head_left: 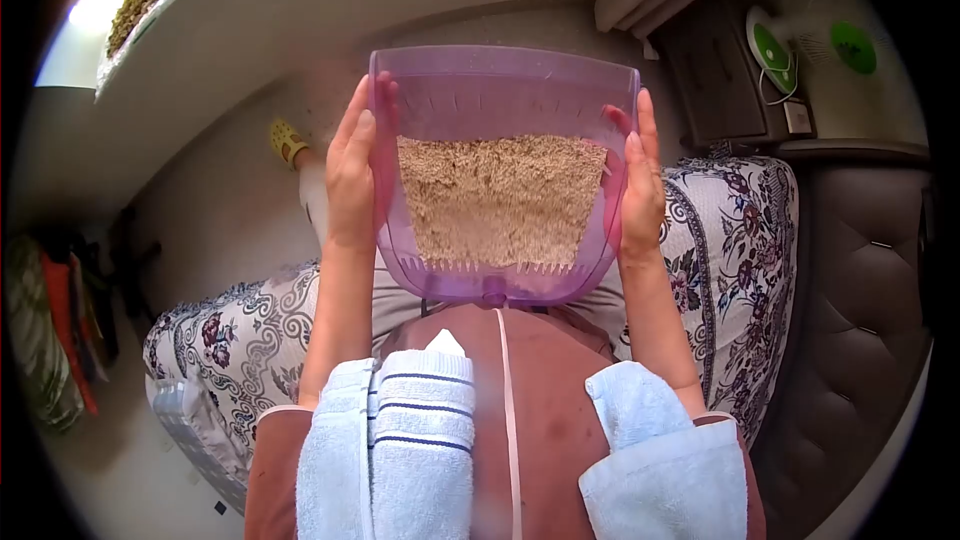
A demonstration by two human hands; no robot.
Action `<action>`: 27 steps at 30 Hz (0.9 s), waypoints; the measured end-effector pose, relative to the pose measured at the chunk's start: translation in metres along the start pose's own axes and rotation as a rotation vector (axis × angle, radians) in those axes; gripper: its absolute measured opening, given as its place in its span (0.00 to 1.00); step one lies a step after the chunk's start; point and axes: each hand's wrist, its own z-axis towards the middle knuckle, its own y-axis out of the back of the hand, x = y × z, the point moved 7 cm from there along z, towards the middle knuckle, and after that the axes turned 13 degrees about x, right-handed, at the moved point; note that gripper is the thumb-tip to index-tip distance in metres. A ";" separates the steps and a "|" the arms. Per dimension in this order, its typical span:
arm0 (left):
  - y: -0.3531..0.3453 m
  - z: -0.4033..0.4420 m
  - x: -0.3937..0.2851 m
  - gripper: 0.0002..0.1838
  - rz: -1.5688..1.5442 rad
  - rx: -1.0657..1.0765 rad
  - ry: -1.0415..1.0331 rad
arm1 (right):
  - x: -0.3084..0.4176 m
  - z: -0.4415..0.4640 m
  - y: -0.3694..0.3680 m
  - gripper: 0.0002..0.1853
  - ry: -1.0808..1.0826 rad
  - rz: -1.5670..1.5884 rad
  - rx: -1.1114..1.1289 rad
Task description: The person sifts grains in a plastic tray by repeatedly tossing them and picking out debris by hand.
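Observation:
A translucent purple plastic container (500, 75) is held up in front of my torso, its wide straight edge facing away from me. Tan, grainy loose material (500, 190) lies inside it, heaped across the middle. My left hand (350, 175) grips the container's left side, fingers partly behind the wall. On the right side my right hand (642, 180) presses against the wall, some fingertips showing through the plastic. A light blue towel (420, 440) hangs over my front, with its other end (665, 460) on the right.
A bed with a floral cover (735, 240) lies beneath and to both sides, with a dark padded headboard (840, 290). A dark nightstand (715, 75) stands at upper right near a green-and-white device (772, 50). A yellow clog (287, 140) is on a foot at left.

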 end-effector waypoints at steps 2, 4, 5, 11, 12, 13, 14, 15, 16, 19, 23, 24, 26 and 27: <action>-0.002 0.003 -0.005 0.25 0.057 -0.023 0.043 | 0.006 0.007 -0.002 0.27 -0.008 -0.044 0.003; -0.020 0.015 -0.033 0.24 0.033 -0.029 -0.017 | 0.040 0.015 -0.016 0.27 0.052 0.031 0.003; -0.035 0.020 -0.054 0.24 0.053 0.014 -0.064 | 0.062 0.018 -0.024 0.27 0.081 0.068 0.004; -0.015 0.008 -0.025 0.25 0.187 0.068 -0.073 | 0.013 0.008 -0.007 0.27 0.153 0.023 0.008; -0.011 0.004 -0.016 0.25 0.131 0.073 -0.040 | -0.001 0.000 -0.005 0.27 0.120 0.136 -0.011; -0.007 0.001 -0.007 0.25 0.081 0.061 -0.025 | -0.010 -0.007 0.000 0.27 0.075 0.099 -0.014; -0.004 -0.002 0.000 0.25 0.030 0.048 -0.016 | -0.015 -0.008 0.005 0.27 0.032 0.060 -0.013; 0.000 -0.005 0.008 0.25 0.062 0.020 0.037 | -0.016 -0.006 0.008 0.27 0.003 0.022 -0.002; 0.006 -0.006 0.013 0.25 0.098 0.000 0.077 | -0.015 -0.005 0.009 0.27 -0.026 -0.018 0.002; -0.001 0.008 -0.004 0.25 0.130 0.009 0.058 | 0.004 0.007 0.004 0.26 -0.023 -0.098 0.000; -0.057 0.025 -0.073 0.24 0.120 0.084 -0.177 | 0.073 0.016 -0.022 0.26 0.205 0.165 0.047; -0.064 0.024 -0.084 0.25 0.143 0.119 -0.260 | 0.071 0.015 -0.021 0.27 0.297 0.196 0.091; -0.038 0.023 -0.047 0.25 0.175 0.092 -0.081 | 0.035 0.012 -0.011 0.27 0.192 -0.202 -0.150; -0.021 0.015 -0.029 0.26 0.192 0.103 -0.095 | 0.024 0.011 -0.010 0.27 0.116 0.184 -0.129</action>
